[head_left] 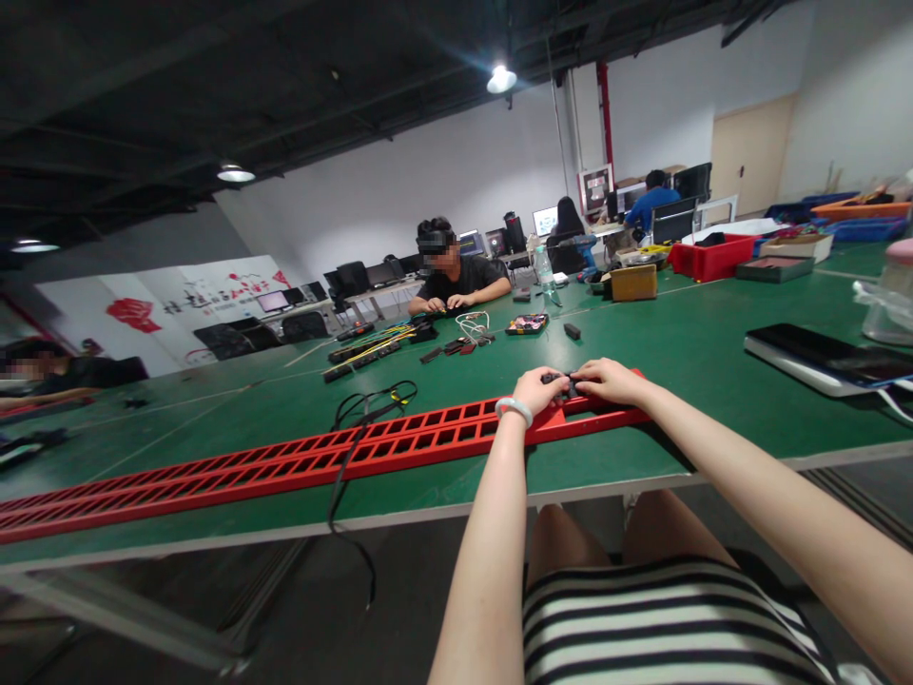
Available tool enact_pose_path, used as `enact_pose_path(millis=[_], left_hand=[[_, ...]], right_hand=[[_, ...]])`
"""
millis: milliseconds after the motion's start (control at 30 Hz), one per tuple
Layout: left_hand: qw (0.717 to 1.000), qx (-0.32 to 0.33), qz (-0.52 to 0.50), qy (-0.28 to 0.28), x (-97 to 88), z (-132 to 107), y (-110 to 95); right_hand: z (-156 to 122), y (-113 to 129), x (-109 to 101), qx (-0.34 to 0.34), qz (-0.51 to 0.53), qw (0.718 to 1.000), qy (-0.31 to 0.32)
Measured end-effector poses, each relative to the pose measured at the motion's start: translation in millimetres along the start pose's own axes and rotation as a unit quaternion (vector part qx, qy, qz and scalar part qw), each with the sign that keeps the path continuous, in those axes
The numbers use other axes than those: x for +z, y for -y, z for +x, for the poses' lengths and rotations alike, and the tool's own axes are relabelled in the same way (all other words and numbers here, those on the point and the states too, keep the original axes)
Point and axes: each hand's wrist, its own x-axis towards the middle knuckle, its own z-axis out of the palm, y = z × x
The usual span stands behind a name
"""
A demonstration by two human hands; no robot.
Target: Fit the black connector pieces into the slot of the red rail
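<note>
Both of my hands meet over the right end of a long red slotted metal rail (428,430) lying along the table's near side. Between them is a small black part (571,384), mostly covered by fingers, so its exact kind does not show. My left hand (540,388), with a pale bangle at the wrist, closes on the part from the left. From the right, my right hand (610,381) grips the same part with fingers bent. A thin black cable (343,476) crosses the rail and hangs over the table's front edge.
Across the green table (285,409) sits a person (463,271) with both hands on small parts. Black strips with yellow wires (371,350), a small black block (572,331) and a bottle (546,276) lie beyond my hands. To the right are a phone (827,354) and a red bin (717,257).
</note>
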Motion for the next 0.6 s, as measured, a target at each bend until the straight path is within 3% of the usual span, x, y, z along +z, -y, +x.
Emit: enact_pose_path(millis=[600], left_hand=[[1.0,-0.004,0.001,-0.007,0.3,-0.3,0.6]], right_hand=[[0.6,-9.3,6.8,-0.004,-0.026,1.0,0.004]])
